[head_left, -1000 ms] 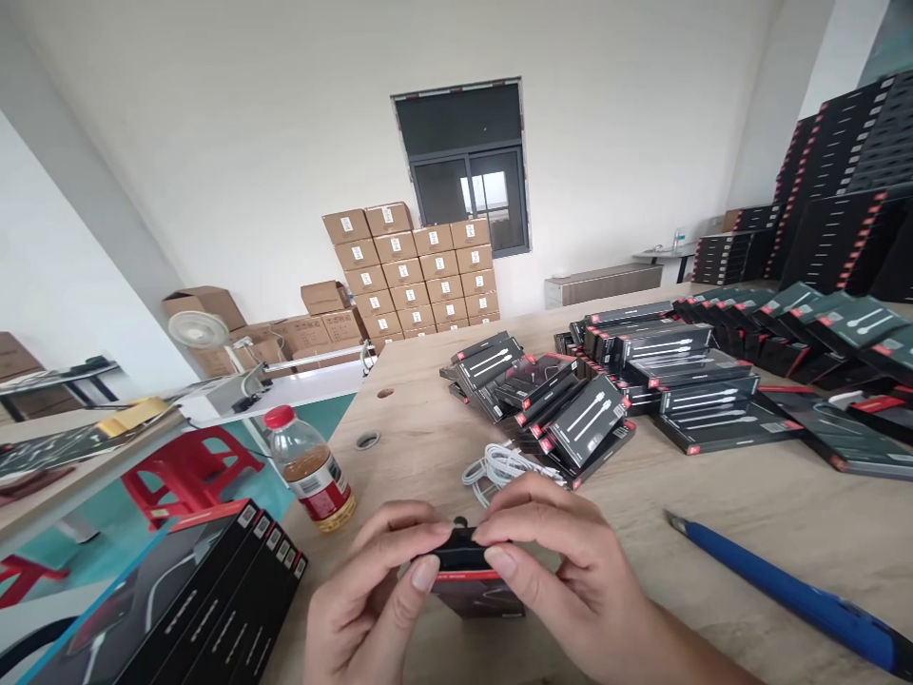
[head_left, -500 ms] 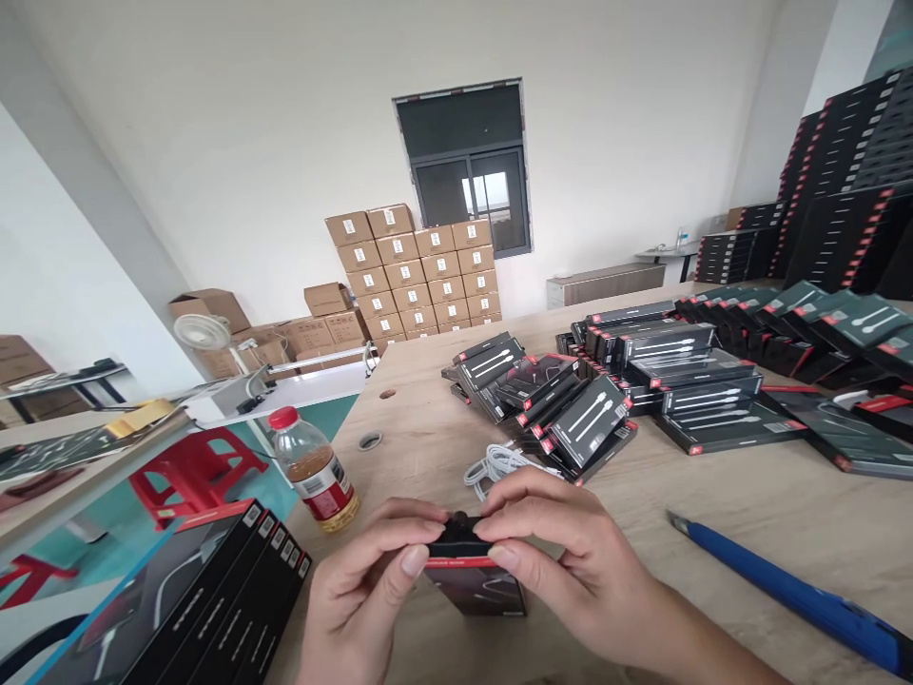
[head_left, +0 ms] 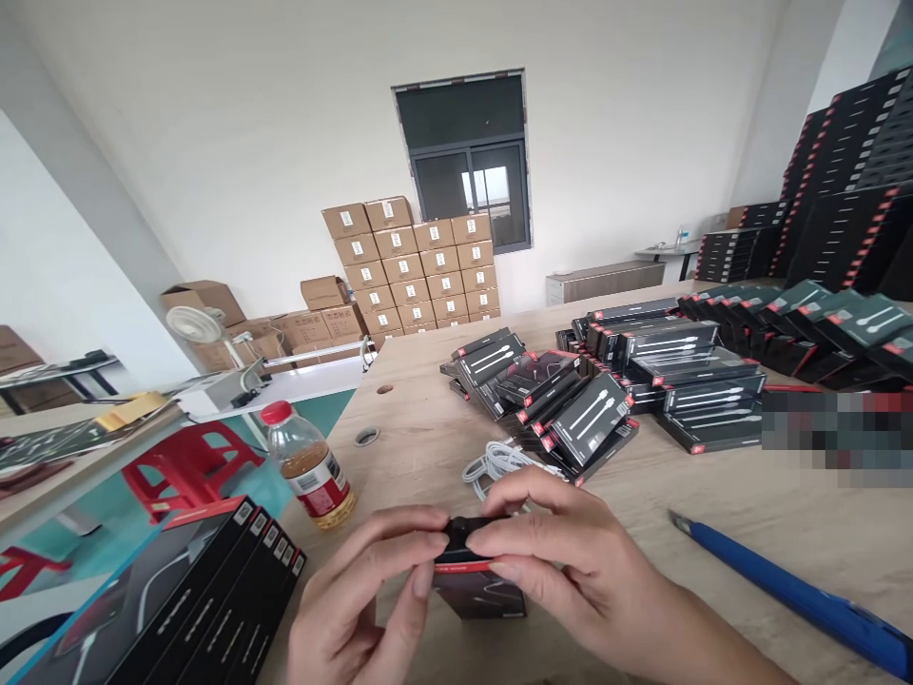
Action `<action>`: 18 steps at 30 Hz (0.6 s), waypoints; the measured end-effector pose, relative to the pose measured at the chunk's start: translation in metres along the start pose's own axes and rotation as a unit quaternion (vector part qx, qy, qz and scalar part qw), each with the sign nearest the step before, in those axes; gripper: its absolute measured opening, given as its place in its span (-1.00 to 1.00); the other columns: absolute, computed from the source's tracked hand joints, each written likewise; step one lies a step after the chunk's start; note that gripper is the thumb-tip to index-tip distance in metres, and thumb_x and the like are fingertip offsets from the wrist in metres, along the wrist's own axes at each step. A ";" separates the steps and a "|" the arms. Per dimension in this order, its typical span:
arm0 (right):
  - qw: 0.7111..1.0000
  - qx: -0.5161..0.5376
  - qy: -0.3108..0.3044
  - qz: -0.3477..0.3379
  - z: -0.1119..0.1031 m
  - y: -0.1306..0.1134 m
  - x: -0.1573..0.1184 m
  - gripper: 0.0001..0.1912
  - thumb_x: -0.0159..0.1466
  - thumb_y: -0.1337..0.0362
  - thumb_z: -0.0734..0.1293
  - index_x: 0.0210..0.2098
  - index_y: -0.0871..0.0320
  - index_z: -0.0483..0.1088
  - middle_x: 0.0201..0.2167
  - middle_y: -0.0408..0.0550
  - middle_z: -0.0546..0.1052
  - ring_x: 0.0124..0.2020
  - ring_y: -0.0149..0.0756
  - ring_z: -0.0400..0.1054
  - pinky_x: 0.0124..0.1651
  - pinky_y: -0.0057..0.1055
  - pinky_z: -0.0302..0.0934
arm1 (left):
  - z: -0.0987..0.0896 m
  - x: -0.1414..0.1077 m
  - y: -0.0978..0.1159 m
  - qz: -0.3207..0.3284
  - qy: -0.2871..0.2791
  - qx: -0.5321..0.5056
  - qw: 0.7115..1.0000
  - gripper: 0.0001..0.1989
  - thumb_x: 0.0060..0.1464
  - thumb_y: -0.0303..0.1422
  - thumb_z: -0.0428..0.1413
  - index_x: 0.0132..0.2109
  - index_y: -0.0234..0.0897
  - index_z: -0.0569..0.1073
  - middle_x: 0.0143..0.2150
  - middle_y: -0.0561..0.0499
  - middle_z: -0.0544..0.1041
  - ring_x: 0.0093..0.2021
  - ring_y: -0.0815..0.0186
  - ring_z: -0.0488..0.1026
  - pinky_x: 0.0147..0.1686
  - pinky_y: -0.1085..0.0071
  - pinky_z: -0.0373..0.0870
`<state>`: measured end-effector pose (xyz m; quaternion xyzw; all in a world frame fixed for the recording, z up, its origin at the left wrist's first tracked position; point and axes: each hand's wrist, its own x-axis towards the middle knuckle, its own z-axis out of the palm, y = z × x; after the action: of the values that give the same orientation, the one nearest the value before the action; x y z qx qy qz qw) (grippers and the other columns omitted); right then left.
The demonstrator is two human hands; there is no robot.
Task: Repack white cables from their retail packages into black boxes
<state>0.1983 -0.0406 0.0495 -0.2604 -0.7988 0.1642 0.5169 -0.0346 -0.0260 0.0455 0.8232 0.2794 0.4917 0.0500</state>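
Observation:
A small dark box [head_left: 479,592] with a red strip along its top edge stands upright on the table in front of me. Its top end shows black, with a small round black piece in the middle. My left hand [head_left: 367,590] pinches the left corner of that top between thumb and fingers. On the opposite corner, my right hand [head_left: 571,561] grips with the thumb on the red strip and the fingers over the top. Just behind the box lies a coiled white cable [head_left: 499,466], partly hidden by the right fingers.
A blue utility knife [head_left: 791,580] lies at right. Left are a red-capped bottle [head_left: 314,471] and a row of upright black boxes [head_left: 214,599]. Piled cable boxes [head_left: 589,419] cover the table's middle and right. A tape ring [head_left: 367,437] lies near the left edge.
My left thumb has shifted off the front of the box towards its left corner, and the left hand sits slightly farther left. The right fingers have slid slightly inward across the top.

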 end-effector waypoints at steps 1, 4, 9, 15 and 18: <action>1.000 -0.002 -0.008 0.003 -0.001 0.000 0.000 -0.73 0.41 0.36 0.29 0.00 -0.01 0.56 -0.11 -0.04 0.52 -0.11 -0.33 0.47 -0.05 -0.40 0.42 | 0.000 0.001 0.000 -0.002 -0.001 -0.003 1.000 -0.71 0.18 -0.54 0.13 -0.05 -0.08 0.56 -0.05 -0.02 0.62 -0.03 0.28 0.59 -0.08 0.45 0.55; 1.000 -0.005 -0.024 0.007 -0.004 0.001 0.001 -0.75 0.39 0.37 0.32 -0.03 0.01 0.58 -0.06 -0.02 0.55 -0.05 -0.30 0.49 0.00 -0.37 0.42 | -0.002 0.002 -0.001 -0.004 -0.005 -0.018 1.000 -0.71 0.18 -0.55 0.12 -0.07 -0.08 0.58 -0.06 -0.04 0.62 -0.05 0.25 0.60 -0.12 0.42 0.57; 1.000 -0.008 0.009 -0.008 0.004 0.016 -0.001 -0.68 0.37 0.38 0.33 0.06 -0.03 0.54 0.01 -0.04 0.61 0.04 -0.27 0.51 0.07 -0.31 0.43 | 0.006 -0.001 -0.012 -0.029 -0.004 -0.042 0.999 -0.65 0.19 -0.53 0.11 0.03 -0.02 0.56 0.07 -0.06 0.58 0.08 0.21 0.56 0.03 0.34 0.54; 0.955 0.072 0.258 0.128 0.021 0.045 -0.007 -0.80 0.31 0.17 0.41 -0.12 0.03 0.64 -0.12 0.00 0.68 -0.09 -0.12 0.59 0.00 -0.19 0.50 | 0.057 -0.014 -0.008 -0.179 -0.023 0.135 0.974 0.11 -0.11 -0.29 0.36 0.49 -0.13 -0.04 0.48 -0.30 0.05 0.42 -0.21 0.14 0.27 -0.12 0.30; 0.915 0.150 0.300 0.225 0.029 0.055 -0.011 -0.66 0.23 0.03 0.45 -0.11 0.10 0.62 -0.15 0.05 0.69 -0.20 -0.10 0.60 -0.15 -0.21 0.55 | 0.070 -0.019 0.002 -0.216 -0.060 0.216 0.950 0.10 -0.16 -0.38 0.32 0.48 -0.19 -0.01 0.38 -0.34 0.21 0.35 -0.23 0.24 0.22 -0.10 0.35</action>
<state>0.1890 -0.0021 0.0005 -0.3894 -0.4928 0.3083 0.7145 0.0182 -0.0238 -0.0046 0.7623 0.5464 0.3468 -0.0074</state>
